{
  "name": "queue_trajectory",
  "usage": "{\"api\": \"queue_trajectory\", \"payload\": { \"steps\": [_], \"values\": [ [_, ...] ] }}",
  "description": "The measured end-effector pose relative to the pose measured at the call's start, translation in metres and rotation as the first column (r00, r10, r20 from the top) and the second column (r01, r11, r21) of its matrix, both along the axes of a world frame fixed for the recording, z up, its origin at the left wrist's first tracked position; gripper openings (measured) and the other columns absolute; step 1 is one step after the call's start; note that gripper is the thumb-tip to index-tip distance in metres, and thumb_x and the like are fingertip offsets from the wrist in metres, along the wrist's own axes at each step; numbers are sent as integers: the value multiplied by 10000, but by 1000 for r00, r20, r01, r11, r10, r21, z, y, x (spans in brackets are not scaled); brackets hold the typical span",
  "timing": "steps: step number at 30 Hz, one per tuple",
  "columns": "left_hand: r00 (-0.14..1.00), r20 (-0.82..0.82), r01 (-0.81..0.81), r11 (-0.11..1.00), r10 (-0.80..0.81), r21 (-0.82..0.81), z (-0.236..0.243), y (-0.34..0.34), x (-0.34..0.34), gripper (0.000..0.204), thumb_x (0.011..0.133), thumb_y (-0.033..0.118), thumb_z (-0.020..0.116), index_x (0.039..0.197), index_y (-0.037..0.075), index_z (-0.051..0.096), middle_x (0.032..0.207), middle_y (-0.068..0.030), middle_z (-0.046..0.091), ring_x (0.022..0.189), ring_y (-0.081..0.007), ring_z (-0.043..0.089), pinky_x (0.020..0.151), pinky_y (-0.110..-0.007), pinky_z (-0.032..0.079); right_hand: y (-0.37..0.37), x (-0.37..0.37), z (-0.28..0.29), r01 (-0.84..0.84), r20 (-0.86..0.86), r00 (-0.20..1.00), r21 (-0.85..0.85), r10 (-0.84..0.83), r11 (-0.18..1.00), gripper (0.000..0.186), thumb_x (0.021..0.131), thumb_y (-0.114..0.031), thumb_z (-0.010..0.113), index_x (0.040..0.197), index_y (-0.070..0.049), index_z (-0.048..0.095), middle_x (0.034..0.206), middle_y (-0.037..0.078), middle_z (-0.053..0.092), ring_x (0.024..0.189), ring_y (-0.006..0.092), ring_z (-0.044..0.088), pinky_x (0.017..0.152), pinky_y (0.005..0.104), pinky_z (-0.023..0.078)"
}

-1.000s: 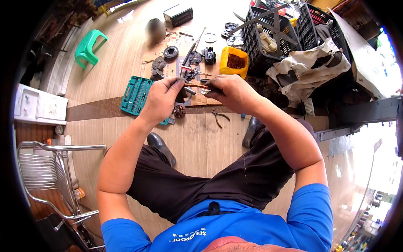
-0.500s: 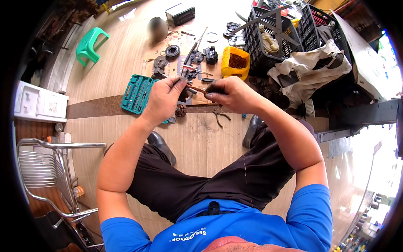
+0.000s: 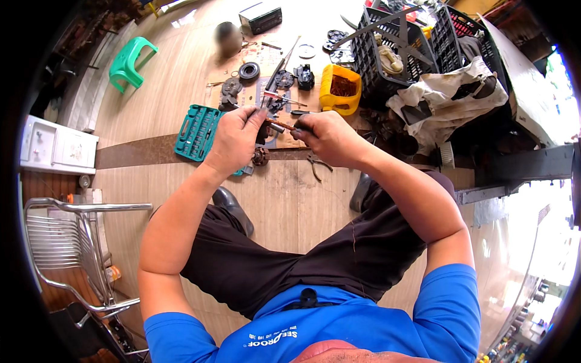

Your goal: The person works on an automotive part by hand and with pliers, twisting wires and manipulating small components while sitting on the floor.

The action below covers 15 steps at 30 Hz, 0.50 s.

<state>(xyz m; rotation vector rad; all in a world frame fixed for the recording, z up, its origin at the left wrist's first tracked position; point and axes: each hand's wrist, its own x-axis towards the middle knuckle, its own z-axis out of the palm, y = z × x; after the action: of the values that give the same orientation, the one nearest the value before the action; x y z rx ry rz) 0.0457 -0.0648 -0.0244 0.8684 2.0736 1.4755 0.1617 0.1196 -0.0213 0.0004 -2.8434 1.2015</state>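
A thin reddish-brown strand, like a bundle of copper wire, is stretched between my two hands above the cardboard. My left hand pinches one end between thumb and fingers. The other end is in the closed, blackened fingertips of my right hand. Just beneath them are dark motor-like parts, partly hidden by my hands. A round, rusty coil-like part lies below my left hand. Open pliers rest on the floor below my right hand. A screwdriver lies beyond my hands.
A teal socket set lies open at left. Beyond my right hand stands a cut yellow jug with reddish-brown wire scraps. Black crates fill the far right, a cloth beside them. A green stool and metal chair stand left.
My right hand has shifted slightly left and tilted, bringing its fingertips a little nearer my left hand. Both hands still hold the wire.
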Motion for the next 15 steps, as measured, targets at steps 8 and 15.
{"api": "queue_trajectory", "payload": {
  "steps": [8, 15],
  "values": [
    [989, 146, 47, 991, -29, -128, -3, 1, -8, 303, 996, 247, 537, 1035, -40, 629, 809, 17, 625, 698, -35, 518, 615, -217, 442, 0, -2, -22, 144, 219, 971, -236, -92, 961, 189, 919, -160, 623, 932, 25, 654, 672, 93, 588, 610, 143, 507, 589, 326, 447],
    [948, -284, 41, 942, -142, -334, -8, -5, -16, 285, 943, 206, 584, 1083, -39, 619, 881, -171, 680, 784, -269, 652, 734, -350, 503, 3, -6, -26, 191, 303, 946, -222, -118, 956, 216, 915, -164, 634, 967, 43, 663, 712, 24, 619, 627, 78, 510, 591, 281, 457]
  ]
}}
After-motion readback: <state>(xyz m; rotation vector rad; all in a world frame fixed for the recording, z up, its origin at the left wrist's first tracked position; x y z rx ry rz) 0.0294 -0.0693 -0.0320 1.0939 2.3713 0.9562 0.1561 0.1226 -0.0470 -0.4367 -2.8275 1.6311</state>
